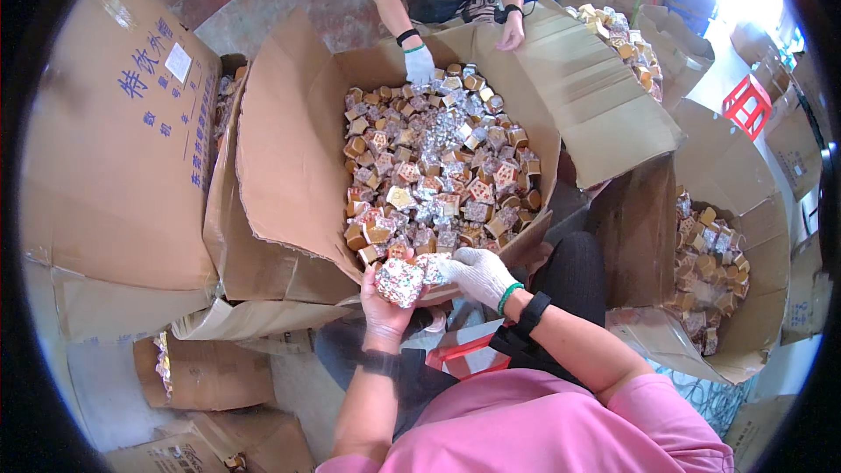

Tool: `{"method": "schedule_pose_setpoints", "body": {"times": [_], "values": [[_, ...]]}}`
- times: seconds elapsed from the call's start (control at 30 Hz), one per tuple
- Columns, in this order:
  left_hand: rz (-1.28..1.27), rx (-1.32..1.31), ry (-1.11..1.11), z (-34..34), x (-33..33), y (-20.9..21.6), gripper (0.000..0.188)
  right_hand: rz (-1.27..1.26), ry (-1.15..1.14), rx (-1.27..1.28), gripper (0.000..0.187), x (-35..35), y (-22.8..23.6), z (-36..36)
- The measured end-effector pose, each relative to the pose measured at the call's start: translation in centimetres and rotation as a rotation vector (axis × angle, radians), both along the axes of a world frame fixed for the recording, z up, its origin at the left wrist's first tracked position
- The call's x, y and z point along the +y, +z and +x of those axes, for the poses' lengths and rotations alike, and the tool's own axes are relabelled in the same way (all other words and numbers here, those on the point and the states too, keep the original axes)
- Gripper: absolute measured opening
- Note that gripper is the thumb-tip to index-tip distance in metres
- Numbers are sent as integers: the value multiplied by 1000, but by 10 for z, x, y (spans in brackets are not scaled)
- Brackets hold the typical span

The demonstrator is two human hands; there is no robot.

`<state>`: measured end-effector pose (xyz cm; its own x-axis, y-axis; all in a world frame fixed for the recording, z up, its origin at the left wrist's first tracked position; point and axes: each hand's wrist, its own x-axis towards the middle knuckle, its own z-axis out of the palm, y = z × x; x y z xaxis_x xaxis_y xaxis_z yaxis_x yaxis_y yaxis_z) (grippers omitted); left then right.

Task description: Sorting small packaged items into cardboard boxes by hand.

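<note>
In front of my lap, my left hand (383, 310) has its fingers wrapped round a small house-shaped piece (399, 284) in shiny clear film, patterned white with red and green. My right hand (482, 275), in a white knitted glove, pinches a crinkled end of film (433, 269) at the right side of that piece. Both hands are over the near edge of a big open carton (293, 144). Inside it lies a heap of similar brown, gold and white film-wrapped pieces (504, 177), with loose clear film along the middle.
Across the carton, another person's white-gloved hand (420, 65) reaches into the heap; their other hand (512, 33) is over the rim. Another open carton (745, 175) holds such pieces at the right. A tall carton (105, 149) stands left. A red plastic stool (747, 107) is far right.
</note>
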<state>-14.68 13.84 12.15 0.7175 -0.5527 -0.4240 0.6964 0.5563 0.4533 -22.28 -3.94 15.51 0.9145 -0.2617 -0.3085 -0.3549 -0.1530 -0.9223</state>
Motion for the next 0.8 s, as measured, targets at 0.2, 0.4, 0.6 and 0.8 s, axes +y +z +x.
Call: {"method": "schedule_pose_setpoints", "body": {"times": [0.2, 0.4, 0.6, 0.8], "values": [[74, -43, -70, -3, 5, -1, 56, 246, 83, 313, 39, -5, 17, -2], [25, 66, -146, -14, 15, -12, 42, 471, -14, 294, 33, -7, 22, -4], [63, 47, -50, -16, 1, -8, 41, 735, -88, 134, 24, -8, -7, -19], [-93, 212, -64, -19, -12, 3, 44, 1175, -117, -57, 24, -6, -8, -21]]}}
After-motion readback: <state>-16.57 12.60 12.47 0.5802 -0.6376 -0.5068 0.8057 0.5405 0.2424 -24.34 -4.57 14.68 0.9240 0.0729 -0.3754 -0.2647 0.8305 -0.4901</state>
